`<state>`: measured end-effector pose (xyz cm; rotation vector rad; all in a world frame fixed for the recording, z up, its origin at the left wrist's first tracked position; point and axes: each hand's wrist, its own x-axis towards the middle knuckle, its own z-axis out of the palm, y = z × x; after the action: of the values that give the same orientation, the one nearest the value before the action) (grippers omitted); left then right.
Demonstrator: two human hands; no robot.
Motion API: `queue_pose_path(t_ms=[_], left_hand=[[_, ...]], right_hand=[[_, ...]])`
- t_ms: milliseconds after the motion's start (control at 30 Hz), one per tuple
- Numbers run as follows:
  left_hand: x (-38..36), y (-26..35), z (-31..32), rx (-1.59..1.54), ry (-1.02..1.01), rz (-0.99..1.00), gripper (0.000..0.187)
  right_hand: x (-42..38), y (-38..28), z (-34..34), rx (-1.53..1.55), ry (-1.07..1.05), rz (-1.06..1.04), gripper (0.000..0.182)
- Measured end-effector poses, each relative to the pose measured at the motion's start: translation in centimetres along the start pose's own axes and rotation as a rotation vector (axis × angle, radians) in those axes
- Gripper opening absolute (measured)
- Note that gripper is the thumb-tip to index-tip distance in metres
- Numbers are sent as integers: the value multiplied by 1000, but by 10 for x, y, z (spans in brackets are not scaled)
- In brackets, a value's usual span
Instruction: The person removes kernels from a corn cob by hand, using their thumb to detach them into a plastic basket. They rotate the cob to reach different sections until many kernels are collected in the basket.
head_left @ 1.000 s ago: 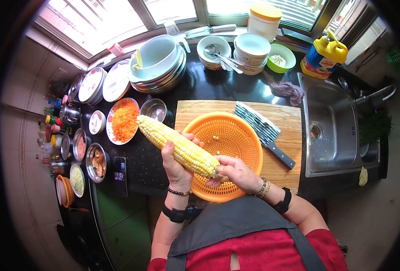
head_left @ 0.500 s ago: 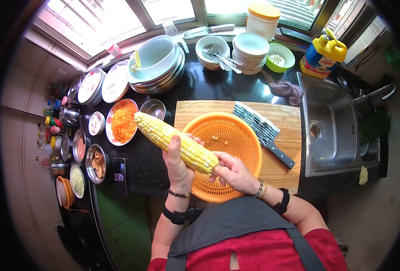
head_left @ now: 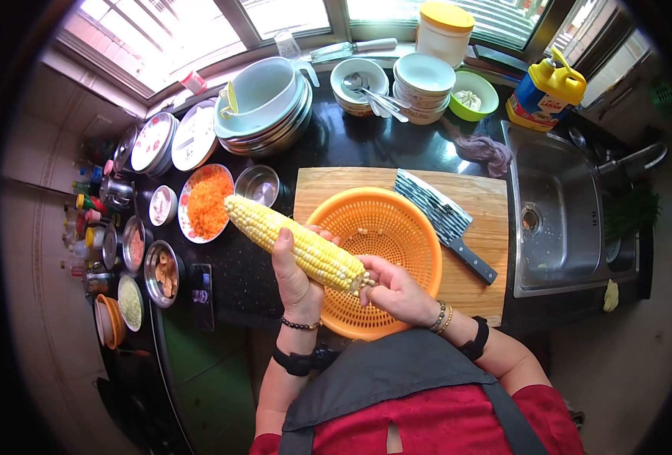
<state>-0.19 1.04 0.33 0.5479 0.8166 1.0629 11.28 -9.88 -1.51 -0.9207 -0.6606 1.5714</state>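
Note:
A yellow ear of corn (head_left: 313, 254) lies slantwise in my left hand (head_left: 298, 284), tip toward the upper left, thumb along its near side and fingers wrapped beneath. At its lower right end, my right hand (head_left: 405, 294) is closed, thumb and fingers pinched against the kernels at the base. Some loose kernels seem to show by those fingertips. Below both hands sits an orange colander (head_left: 400, 227), with a few pale kernels inside. It stands on a wooden cutting board (head_left: 472, 299). Right of the colander lies a cleaver (head_left: 434, 206) with a dark handle.
A steel sink (head_left: 556, 227) is at the right. Left of the board are a plate of shredded carrot (head_left: 207, 205), a metal bowl (head_left: 258, 186), a phone (head_left: 202, 296) and several small food bowls. Stacked bowls (head_left: 424, 76) and a yellow jug (head_left: 546, 95) line the window side.
My right fingers have shifted slightly at the base of the corn, and more of that end shows. My left hand keeps its hold. The view has moved a little.

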Motion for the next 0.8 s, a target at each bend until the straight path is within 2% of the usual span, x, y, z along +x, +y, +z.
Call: queue_pose_path(t_ms=[100,200,300,800], left_hand=[[0,3,-1,-29,-72,-33,44],[1,2,-5,-109,-130,-43,42],[-1,3,-2,-64,-141,-37,42],[-2,1,-1,-122,-96,-30,44]], right_hand=[[0,-6,-3,-115,36,130,41],[3,1,-6,145,39,159,42],[4,2,-5,11,17,136,45],[-1,-1,1,-104,15,27,35]])
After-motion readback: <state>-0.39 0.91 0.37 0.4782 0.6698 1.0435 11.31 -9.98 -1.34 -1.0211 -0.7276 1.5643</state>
